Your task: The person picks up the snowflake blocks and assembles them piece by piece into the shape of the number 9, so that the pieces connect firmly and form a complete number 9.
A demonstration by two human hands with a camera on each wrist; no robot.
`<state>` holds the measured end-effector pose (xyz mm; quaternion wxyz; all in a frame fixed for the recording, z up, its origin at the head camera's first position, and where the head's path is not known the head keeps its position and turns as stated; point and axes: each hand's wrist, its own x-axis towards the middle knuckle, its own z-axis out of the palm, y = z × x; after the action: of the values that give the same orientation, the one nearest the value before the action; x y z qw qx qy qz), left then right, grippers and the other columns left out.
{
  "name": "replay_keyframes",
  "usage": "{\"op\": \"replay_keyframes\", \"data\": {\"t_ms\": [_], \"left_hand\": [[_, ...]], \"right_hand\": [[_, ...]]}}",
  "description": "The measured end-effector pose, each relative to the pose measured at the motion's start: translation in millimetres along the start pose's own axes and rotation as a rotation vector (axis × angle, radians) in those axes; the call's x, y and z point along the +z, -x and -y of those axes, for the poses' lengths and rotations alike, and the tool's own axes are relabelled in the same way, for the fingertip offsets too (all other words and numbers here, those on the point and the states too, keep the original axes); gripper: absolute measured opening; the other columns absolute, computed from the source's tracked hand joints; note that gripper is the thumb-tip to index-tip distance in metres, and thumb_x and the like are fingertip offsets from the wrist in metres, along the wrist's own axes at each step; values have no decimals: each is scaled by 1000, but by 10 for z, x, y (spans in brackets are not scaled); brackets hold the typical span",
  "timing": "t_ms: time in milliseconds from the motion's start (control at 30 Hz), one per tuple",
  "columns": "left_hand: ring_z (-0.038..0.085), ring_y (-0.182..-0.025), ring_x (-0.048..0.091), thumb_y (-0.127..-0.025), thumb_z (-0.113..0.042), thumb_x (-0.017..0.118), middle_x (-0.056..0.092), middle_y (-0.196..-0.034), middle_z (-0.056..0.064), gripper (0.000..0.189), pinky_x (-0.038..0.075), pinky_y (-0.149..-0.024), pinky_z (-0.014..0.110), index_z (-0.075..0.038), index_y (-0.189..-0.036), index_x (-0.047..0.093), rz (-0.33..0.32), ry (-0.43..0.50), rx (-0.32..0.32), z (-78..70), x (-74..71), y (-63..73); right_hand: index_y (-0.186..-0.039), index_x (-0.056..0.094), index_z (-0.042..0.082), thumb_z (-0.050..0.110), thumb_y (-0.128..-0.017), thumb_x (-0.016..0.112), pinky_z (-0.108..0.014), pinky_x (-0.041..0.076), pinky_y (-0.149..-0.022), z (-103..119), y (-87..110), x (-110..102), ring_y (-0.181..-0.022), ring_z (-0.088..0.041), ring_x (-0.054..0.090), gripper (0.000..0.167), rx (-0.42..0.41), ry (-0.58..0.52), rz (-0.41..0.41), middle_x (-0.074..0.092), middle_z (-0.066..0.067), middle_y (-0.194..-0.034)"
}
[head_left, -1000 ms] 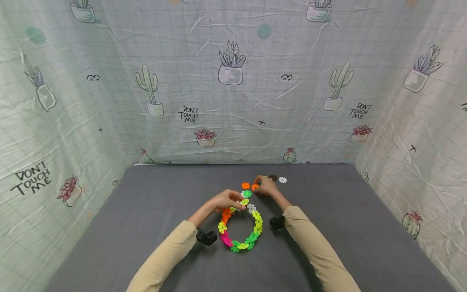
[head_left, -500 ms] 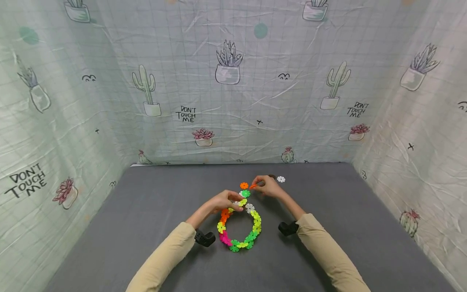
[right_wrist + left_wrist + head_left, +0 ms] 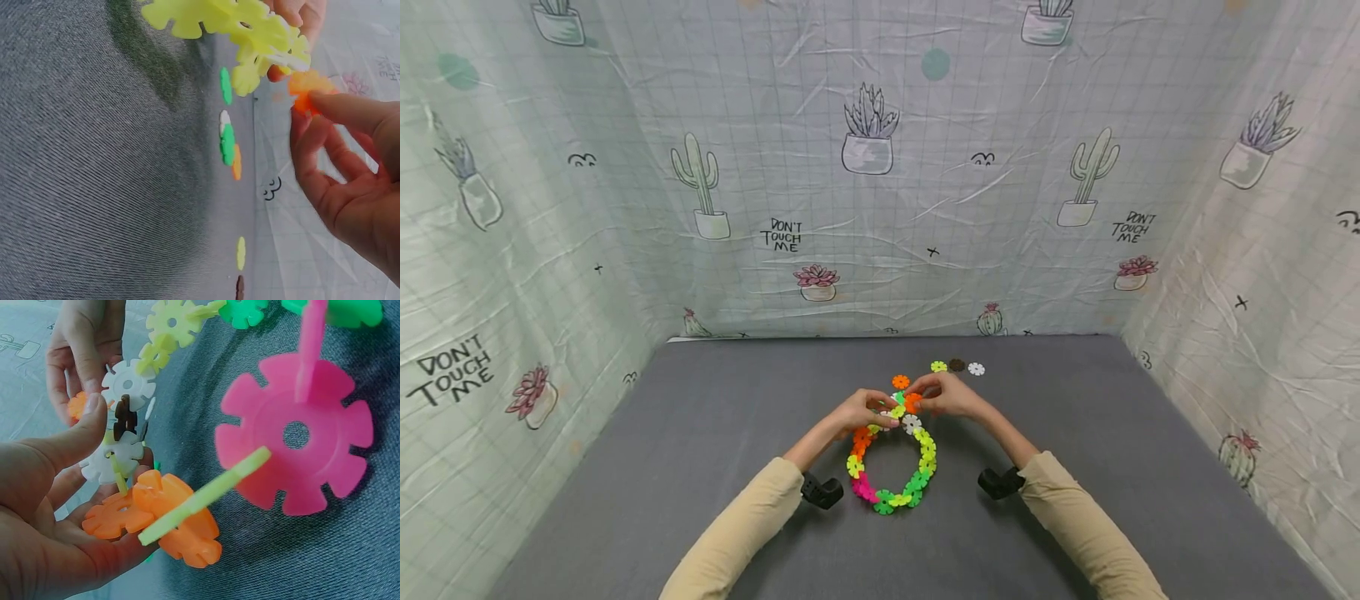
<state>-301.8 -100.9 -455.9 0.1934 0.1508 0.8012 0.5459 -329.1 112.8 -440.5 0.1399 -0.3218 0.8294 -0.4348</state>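
A ring of linked, notched snowflake discs [image 3: 928, 450] stands over the table in yellow, green, pink, orange and white. My left hand [image 3: 865, 410] grips its far left part; in the left wrist view the thumb and fingers sit around a white disc [image 3: 112, 459], near orange discs [image 3: 181, 519]. My right hand [image 3: 951, 394] pinches a single orange disc [image 3: 913, 403] between thumb and fingers, close to the ring's far side. In the right wrist view this orange disc [image 3: 306, 87] is beside the yellow discs [image 3: 262, 31]; whether they touch, I cannot tell.
Loose discs lie beyond the hands: an orange one [image 3: 900, 382], a green one [image 3: 899, 398], a yellow one [image 3: 938, 366], a brown one [image 3: 957, 365] and a white one [image 3: 976, 368]. A printed cloth [image 3: 880, 250] hangs behind the grey table [image 3: 737, 400].
My right hand has lifted the orange disc off the table and brought it left and nearer to the ring. The left hand has stayed nearly still, holding the ring.
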Motion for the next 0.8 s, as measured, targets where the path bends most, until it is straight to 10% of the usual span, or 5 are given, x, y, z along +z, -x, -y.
{"op": "replay_keyframes", "data": {"t_ms": [567,800], "left_hand": [[25,-90,60,-70,-14,75,66,-101,16,34,51,-66,28,-1,-100,68,-151,-215,114,-6,48,42],[21,-78,62,-67,-10,76,68,-93,17,29,50,-59,25,0,-94,70,-218,-236,135,-5,58,61]], "right_hand": [[-86,67,5,8,-78,67,-49,48,-53,24,18,129,-60,-40,58,8,-15,9,-178,66,-14,-82],[-82,63,-2,3,-78,66,-44,48,-50,42,-53,202,-46,-20,51,6,40,-22,-190,60,-16,-71]]}}
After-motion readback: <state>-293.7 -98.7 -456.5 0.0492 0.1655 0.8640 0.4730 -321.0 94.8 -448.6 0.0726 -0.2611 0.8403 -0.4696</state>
